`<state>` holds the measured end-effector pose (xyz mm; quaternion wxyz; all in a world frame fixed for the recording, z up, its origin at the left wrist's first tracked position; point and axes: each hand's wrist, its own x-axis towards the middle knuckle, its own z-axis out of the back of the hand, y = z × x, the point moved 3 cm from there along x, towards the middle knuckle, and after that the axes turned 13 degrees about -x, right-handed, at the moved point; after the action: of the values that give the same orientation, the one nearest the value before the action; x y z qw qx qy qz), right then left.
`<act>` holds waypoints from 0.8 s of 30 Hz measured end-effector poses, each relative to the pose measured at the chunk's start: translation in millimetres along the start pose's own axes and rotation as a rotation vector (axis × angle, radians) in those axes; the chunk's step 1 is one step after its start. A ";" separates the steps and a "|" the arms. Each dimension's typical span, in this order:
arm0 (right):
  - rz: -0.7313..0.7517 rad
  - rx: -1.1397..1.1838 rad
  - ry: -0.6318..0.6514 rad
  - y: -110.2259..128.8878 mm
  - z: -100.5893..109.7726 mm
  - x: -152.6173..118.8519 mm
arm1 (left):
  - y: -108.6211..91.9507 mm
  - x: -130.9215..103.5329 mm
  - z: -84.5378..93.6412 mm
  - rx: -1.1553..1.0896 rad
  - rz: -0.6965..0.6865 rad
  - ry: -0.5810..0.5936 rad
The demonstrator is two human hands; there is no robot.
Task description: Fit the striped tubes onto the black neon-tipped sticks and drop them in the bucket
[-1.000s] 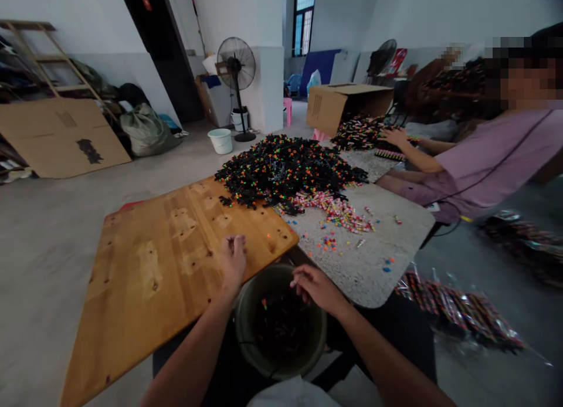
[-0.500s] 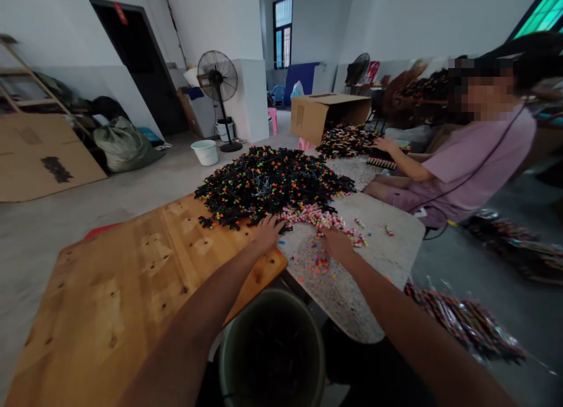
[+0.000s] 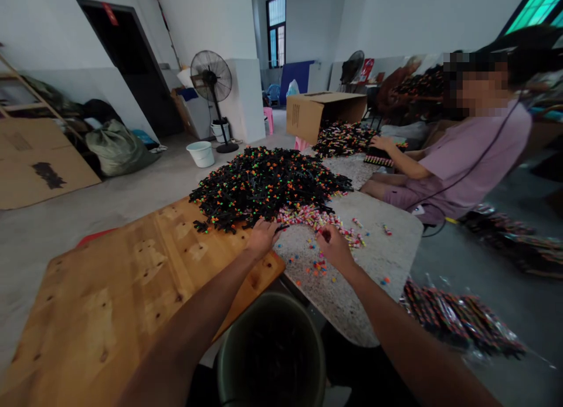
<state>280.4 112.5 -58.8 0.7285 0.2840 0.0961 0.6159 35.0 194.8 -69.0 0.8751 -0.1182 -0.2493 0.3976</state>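
Observation:
My left hand (image 3: 263,238) is closed on a small black plastic piece (image 3: 284,227), which points to the right from its fingertips. To its right, my right hand (image 3: 335,247) has its fingers curled in a pinch; what they hold is too small to make out. Beyond both hands rises a big pile of black plastic pieces (image 3: 268,184) with orange and green tips. Small pink, white and yellow tubes (image 3: 303,215) lie along its near edge. Loose coloured bits (image 3: 319,269) are scattered on the speckled tabletop (image 3: 352,313) by my right hand.
A wooden board (image 3: 105,290) extends to the left. Below my hands stands a deep, dark bucket (image 3: 223,360). Across to the right sits a person (image 3: 470,143) handling similar pieces near an open carton (image 3: 303,116). Plastic-wrapped bundles (image 3: 457,319) lie on the floor.
My left hand has drawn back slightly from the pile's edge with a black piece in its fingertips. My right hand has lifted from among the tubes, its fingers curled. The view has shifted slightly.

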 end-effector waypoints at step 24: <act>0.108 1.028 0.389 104.9 33.5 -134.1 | -129.4 -136.2 101.5 0.050 -0.406 -0.079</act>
<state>178.5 -16.7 -3.6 0.4323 0.4888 0.5025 0.5671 -12.7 8.0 22.9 0.9294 -0.0281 -0.2923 0.2236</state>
